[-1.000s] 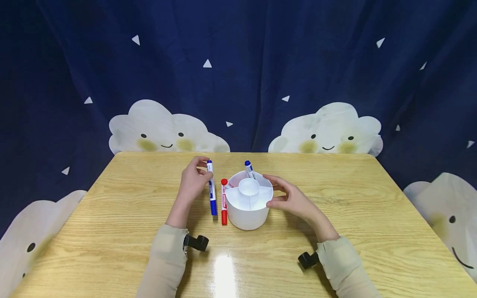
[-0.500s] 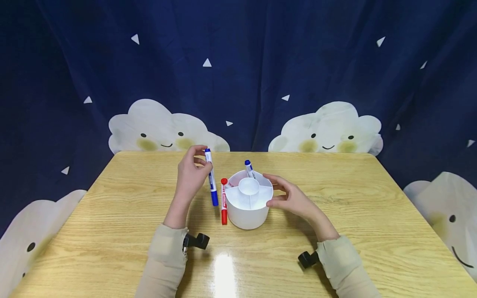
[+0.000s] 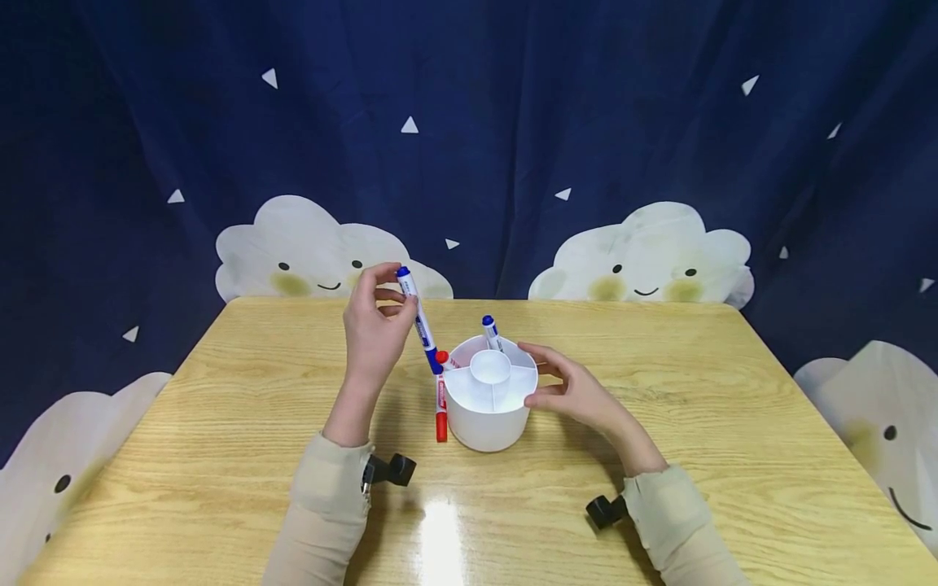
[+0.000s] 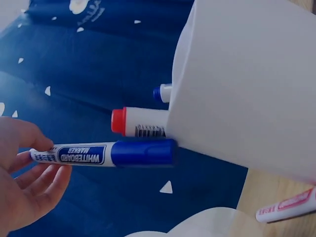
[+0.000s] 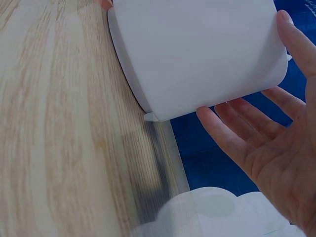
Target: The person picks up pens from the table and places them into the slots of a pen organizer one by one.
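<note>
My left hand (image 3: 375, 338) pinches a blue-capped whiteboard marker (image 3: 421, 324) near its upper end, held tilted above the table. In the left wrist view the marker's blue cap (image 4: 143, 152) points at the rim of a white round pen holder (image 3: 487, 431), close beside a red marker (image 4: 145, 122) standing in it. A second blue marker (image 3: 492, 334) leans in a back compartment. My right hand (image 3: 579, 395) holds the pen holder's right side, thumb in front and fingers behind. Another red marker (image 3: 441, 411) lies on the table against the holder's left side.
The pen holder has a small round cup (image 3: 489, 367) in its middle and dividers around it. A wooden table (image 3: 220, 456) lies beneath, with a dark blue curtain (image 3: 469, 146) behind its far edge. Black wrist cameras (image 3: 399, 470) sit on both sleeves.
My left hand has raised the blue marker off the table and away from me, tilting it so its lower cap swings right towards the pen holder's rim. The right hand stays put.
</note>
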`<state>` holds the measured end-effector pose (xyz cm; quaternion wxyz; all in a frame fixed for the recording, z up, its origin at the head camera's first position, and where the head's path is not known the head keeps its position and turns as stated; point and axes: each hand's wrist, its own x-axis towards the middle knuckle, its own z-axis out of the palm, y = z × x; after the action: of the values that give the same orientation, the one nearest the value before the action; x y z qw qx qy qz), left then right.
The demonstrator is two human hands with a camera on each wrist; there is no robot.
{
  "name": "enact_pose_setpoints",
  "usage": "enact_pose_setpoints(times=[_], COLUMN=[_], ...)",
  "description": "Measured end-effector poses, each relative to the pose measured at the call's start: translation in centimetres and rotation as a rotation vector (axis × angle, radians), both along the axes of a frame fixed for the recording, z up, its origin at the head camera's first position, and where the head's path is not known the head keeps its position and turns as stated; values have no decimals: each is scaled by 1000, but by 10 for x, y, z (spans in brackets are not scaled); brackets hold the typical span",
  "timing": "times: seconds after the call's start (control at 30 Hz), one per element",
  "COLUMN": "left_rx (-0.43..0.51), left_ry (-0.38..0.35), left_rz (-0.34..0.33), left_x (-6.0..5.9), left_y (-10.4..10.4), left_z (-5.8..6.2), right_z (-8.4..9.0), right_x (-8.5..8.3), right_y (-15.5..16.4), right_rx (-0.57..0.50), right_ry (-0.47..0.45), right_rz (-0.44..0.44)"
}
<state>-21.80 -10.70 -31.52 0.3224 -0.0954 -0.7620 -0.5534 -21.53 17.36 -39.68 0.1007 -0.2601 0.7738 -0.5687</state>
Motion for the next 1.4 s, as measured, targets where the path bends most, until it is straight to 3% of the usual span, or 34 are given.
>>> enact_pose_setpoints(times=[0.27, 0.57, 1.1, 1.4], left_rx=[60, 117, 81, -3], left_ry=[151, 203, 160, 130], left_rz=[67, 46, -68, -113], left_x=[4, 11, 20, 20], left_y=[4, 12, 32, 35], left_z=[6, 12, -5, -12], right_z=[-1, -1, -1, -1], right_x=[-1, -2, -2, -1], right_y=[0, 0, 0, 0], right_rx=[8, -3, 8, 14], right_ry=[-10, -14, -6, -1], right_rz=[-2, 8, 4, -3])
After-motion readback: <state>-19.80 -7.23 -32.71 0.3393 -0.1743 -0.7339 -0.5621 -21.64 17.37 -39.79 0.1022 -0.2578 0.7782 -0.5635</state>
